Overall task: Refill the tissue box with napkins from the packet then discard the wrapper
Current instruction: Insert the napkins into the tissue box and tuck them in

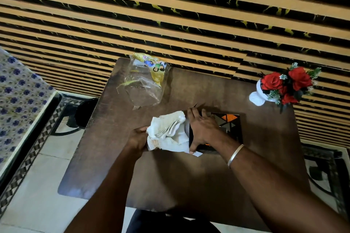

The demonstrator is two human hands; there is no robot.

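Left grip (137, 139) clenched; right grip (203, 130) splayed, fingers straight, thumb down.

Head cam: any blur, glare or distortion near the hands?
Head view: wide-angle skews the wall slats; napkins nearly blown out; left hand and right hand dark, slightly soft; arm shadows on the table; faint sheen on wrapper.
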